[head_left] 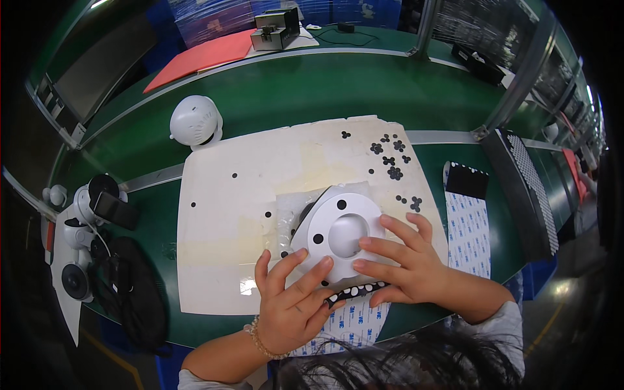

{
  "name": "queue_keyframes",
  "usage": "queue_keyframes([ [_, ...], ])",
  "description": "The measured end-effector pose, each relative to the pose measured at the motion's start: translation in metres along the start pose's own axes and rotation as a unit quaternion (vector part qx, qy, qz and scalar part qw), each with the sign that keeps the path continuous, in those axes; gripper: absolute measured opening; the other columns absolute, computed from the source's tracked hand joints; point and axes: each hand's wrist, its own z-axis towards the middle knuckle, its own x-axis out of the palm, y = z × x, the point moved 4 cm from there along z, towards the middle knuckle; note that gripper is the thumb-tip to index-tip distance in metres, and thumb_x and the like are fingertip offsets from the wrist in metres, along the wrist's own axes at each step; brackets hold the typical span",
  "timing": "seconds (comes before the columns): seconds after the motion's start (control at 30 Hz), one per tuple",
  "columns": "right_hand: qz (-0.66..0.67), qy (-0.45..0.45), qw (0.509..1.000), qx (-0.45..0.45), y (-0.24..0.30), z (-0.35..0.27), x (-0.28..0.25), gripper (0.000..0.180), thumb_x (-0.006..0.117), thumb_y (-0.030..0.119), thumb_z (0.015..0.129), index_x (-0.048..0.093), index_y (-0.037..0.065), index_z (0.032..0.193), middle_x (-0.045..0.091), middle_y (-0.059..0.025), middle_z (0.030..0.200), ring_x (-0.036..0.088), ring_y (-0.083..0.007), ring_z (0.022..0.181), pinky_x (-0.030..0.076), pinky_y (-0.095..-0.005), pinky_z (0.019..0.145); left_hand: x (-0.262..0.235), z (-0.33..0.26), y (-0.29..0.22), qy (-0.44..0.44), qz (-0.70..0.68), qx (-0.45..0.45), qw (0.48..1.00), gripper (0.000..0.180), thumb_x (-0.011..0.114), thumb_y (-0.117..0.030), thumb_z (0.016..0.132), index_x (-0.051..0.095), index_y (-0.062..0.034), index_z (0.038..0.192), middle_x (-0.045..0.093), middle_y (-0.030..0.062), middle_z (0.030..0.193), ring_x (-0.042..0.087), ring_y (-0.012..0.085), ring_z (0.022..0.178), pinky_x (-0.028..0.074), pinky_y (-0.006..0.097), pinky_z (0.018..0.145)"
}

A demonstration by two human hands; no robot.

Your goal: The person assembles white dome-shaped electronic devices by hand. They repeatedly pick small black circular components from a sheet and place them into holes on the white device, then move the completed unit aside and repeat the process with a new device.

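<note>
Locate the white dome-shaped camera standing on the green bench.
In the head view, the white dome-shaped camera stands upper left on the green bench, just beyond the far-left corner of the white sheet.

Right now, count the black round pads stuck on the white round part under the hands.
2 show on the white round part: one black pad near its far edge, another black pad on its left side. The left hand and right hand may hide more.

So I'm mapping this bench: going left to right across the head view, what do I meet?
Black fan → white dome → white sheet → round white base → sticker strip → dotted black panel.
</note>
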Motion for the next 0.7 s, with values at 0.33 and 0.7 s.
queue_keyframes([
  [0.33,0.127,-0.046,0.991,0.019,0.022,0.02,-0.013,0.024,0.067,0.027,0.072,0.063,0.018,0.094,0.048,-0.0026,0.122,0.035,-0.0256,0.119,0.022,-0.0425,0.093,-0.002,0.001,0.0,0.007,-0.048,-0.006,0.999,0.011,0.062,-0.019,0.074,0.065,-0.0092,0.079,0.051,0.0057,0.123,0.036,0.0293,0.118,0.008,0.051,0.1],
  [0.7,0.143,-0.091,0.986,0.005,0.029,0.017,0.0,0.016,0.067,0.019,0.069,0.065,0.016,0.084,0.049,-0.0013,0.121,0.036,-0.0221,0.118,0.023,-0.0406,0.092,0.001,-0.004,0.003,0.03,-0.067,0.004,0.997,0.015,0.055,-0.024,0.08,0.064,-0.0124,0.082,0.048,0.0065,0.125,0.031,0.0302,0.121,0.002,0.052,0.1],
])
